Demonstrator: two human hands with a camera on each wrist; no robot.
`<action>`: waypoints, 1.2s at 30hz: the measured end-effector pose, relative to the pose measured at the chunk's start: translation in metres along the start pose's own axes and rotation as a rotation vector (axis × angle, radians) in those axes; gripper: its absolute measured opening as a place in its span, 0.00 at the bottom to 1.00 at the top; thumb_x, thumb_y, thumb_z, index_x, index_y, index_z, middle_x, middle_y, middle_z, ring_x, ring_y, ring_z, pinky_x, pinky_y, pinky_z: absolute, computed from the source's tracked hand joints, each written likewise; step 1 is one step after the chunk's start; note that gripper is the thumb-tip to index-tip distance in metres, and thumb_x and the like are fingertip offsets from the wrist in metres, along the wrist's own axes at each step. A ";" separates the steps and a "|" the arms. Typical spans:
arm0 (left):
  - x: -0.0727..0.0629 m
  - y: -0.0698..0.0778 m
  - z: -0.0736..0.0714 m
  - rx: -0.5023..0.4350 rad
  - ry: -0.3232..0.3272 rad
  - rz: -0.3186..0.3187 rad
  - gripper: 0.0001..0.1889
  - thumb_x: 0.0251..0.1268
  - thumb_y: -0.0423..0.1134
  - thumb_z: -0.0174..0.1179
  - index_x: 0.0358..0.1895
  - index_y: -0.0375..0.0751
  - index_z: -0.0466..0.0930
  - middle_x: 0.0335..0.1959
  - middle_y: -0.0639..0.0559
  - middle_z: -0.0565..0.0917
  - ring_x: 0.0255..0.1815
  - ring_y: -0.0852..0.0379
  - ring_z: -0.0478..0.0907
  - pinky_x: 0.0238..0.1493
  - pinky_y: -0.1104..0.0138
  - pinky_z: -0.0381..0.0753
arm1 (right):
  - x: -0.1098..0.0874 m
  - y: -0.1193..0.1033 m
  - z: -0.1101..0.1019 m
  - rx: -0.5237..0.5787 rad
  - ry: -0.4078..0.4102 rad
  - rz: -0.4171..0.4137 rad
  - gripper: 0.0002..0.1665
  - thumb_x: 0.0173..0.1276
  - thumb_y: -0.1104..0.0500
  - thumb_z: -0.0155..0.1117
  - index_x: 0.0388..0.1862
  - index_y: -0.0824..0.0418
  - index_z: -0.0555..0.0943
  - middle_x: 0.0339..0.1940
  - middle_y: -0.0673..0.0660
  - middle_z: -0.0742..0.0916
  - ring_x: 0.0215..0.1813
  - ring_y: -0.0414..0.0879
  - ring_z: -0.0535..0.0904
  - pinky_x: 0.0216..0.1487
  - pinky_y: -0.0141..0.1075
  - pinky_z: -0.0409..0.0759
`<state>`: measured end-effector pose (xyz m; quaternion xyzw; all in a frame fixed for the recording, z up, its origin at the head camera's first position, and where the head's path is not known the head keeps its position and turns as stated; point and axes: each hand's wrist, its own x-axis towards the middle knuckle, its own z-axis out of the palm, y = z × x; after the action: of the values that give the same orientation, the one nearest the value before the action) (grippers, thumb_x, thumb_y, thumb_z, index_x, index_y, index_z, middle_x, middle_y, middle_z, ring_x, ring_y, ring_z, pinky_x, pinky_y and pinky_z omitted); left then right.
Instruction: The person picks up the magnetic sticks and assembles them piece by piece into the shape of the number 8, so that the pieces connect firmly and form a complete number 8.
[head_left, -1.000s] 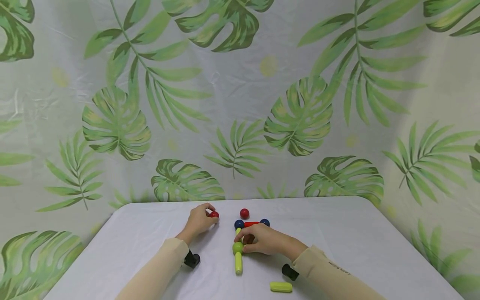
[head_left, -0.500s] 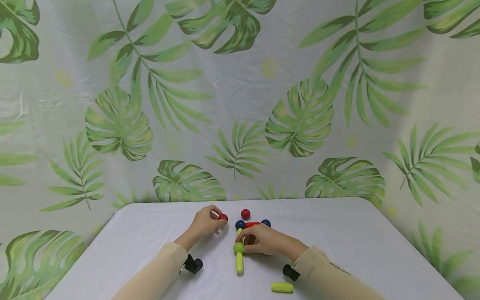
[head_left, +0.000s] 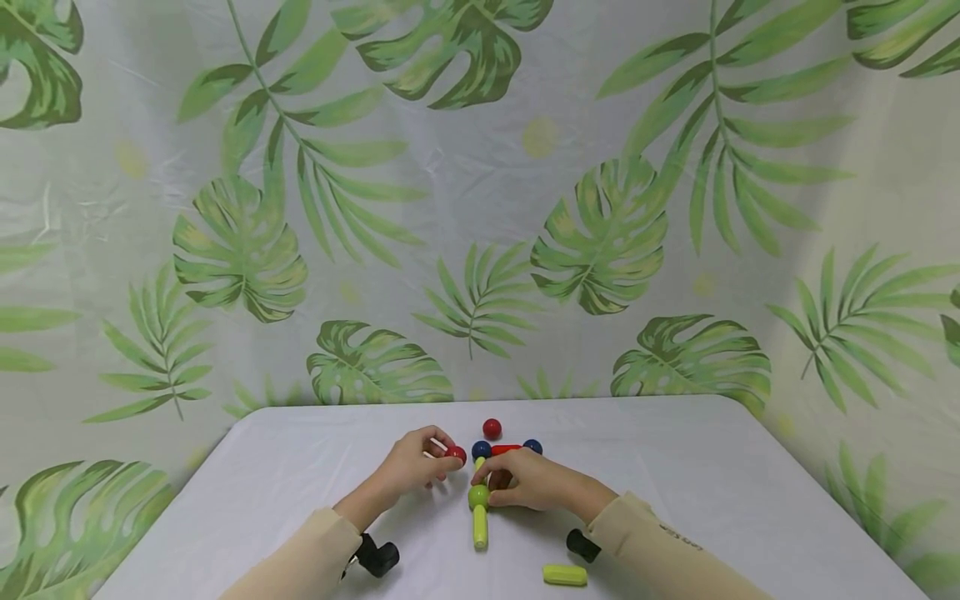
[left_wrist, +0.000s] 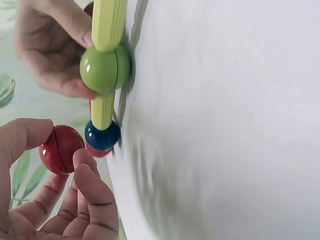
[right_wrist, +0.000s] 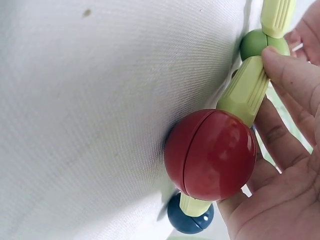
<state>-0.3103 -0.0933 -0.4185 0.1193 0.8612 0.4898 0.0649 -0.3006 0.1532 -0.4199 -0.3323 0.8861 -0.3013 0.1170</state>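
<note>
My left hand [head_left: 416, 460] pinches a glossy red ball [left_wrist: 62, 150] between thumb and fingertips, raised just left of a ball-and-rod construction. Its left side has a navy ball [head_left: 482, 450], a green ball [head_left: 478, 497] and a yellow-green rod [head_left: 480, 529] pointing toward me. A red rod [head_left: 506, 449] runs to a second navy ball [head_left: 532, 447]. My right hand [head_left: 536, 479] grips the construction at the green ball, thumb tip against an adjoining yellow-green rod [right_wrist: 243, 90]. That rod leads to another red ball [right_wrist: 210, 155], mostly hidden under my hand in the head view.
A loose red ball [head_left: 492, 429] lies behind the construction. A loose yellow-green rod [head_left: 565, 575] rests near the front, by my right sleeve. White cloth covers the table [head_left: 660, 467], and a leaf-printed curtain [head_left: 480, 208] hangs behind it.
My left hand has carried the red ball rightward and toward me, close to the nearer navy ball. My right hand has stayed in place on the construction.
</note>
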 end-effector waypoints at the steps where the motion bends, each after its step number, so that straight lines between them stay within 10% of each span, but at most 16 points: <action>1: -0.003 0.000 0.000 -0.009 -0.007 0.001 0.16 0.66 0.42 0.76 0.50 0.40 0.81 0.38 0.49 0.84 0.30 0.56 0.83 0.30 0.66 0.82 | 0.000 0.000 0.000 -0.001 0.000 0.000 0.14 0.73 0.60 0.75 0.55 0.49 0.88 0.40 0.43 0.89 0.42 0.34 0.83 0.52 0.30 0.84; 36: -0.094 -0.013 0.025 -0.141 -0.268 -0.027 0.14 0.61 0.32 0.77 0.44 0.40 0.80 0.35 0.52 0.83 0.33 0.59 0.79 0.30 0.72 0.79 | 0.003 -0.004 0.004 -0.011 0.013 -0.013 0.14 0.73 0.60 0.75 0.55 0.49 0.88 0.40 0.44 0.89 0.42 0.33 0.82 0.54 0.34 0.86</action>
<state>-0.2158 -0.1040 -0.4432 0.1670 0.8097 0.5280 0.1941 -0.2991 0.1470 -0.4208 -0.3367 0.8864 -0.2991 0.1074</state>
